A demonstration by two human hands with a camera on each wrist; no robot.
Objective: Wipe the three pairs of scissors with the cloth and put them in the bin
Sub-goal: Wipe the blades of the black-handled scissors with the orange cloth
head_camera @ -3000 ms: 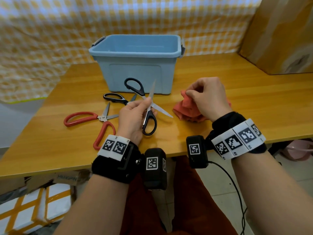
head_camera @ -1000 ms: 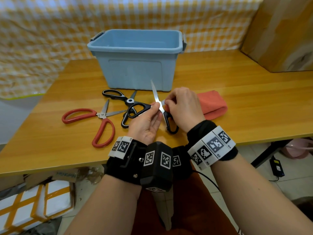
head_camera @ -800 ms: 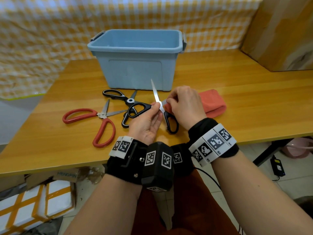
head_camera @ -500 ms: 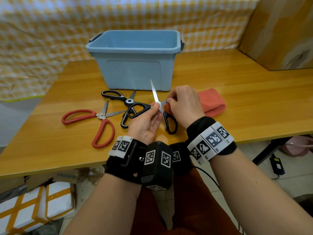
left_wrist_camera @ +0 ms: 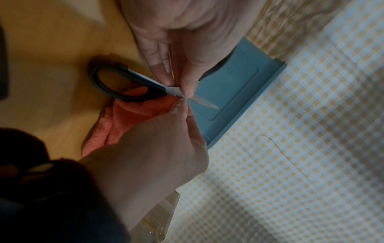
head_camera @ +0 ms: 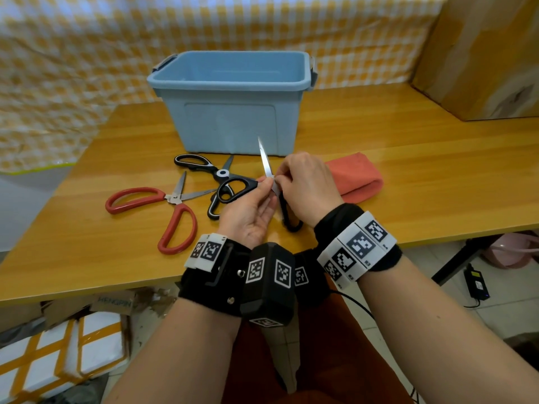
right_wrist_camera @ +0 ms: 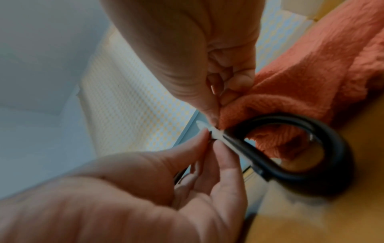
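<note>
At the centre of the head view we see the black-handled scissors (head_camera: 267,167), blade pointing up. Our left hand (head_camera: 248,212) pinches them near the pivot, while our right hand (head_camera: 306,185) pinches the red cloth (head_camera: 355,177) against the blade. Left of them on the tabletop (head_camera: 408,170) lie another black pair (head_camera: 214,177) and a red-handled pair (head_camera: 163,205). The blue bin (head_camera: 230,106) stands just behind, upper centre.
</note>
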